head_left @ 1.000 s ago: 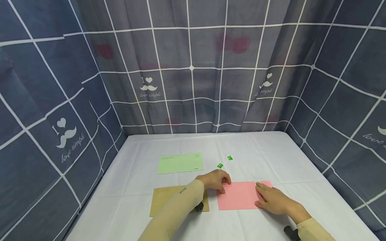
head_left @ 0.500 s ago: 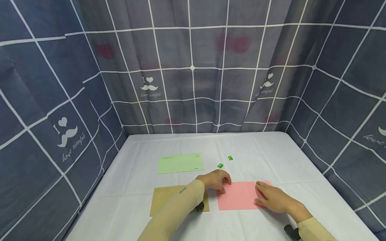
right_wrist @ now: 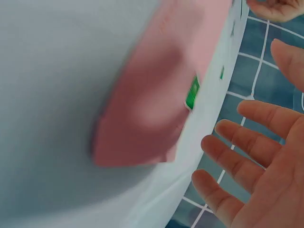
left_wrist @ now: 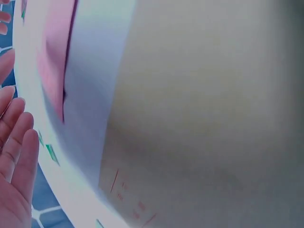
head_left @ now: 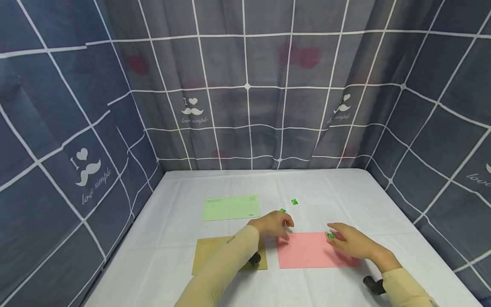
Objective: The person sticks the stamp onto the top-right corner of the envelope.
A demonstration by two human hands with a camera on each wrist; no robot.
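A pink envelope (head_left: 303,251) lies on the table, with a green stamp (head_left: 330,235) at its far edge, right of the middle. My right hand (head_left: 354,242) hovers over the envelope's right part with fingers spread and nothing held; the right wrist view shows the stamp (right_wrist: 193,92) apart from the fingertips (right_wrist: 247,109). At the envelope's far left corner my left hand (head_left: 271,223) is raised a little, its fingers loosely extended in the left wrist view, holding nothing. A tan envelope (head_left: 207,251) lies under the left forearm, which hides part of it.
Farther back lies a light green envelope (head_left: 231,208). One loose green stamp (head_left: 294,201) is to its right; another stamp (head_left: 282,210) is partly hidden behind the left hand. Dark checked curtains (head_left: 264,106) enclose the white table (head_left: 326,187) on the back and sides.
My right hand has lifted off the pink envelope and spread its fingers, uncovering the green stamp and the envelope's right end. My left hand has risen slightly from the left corner.
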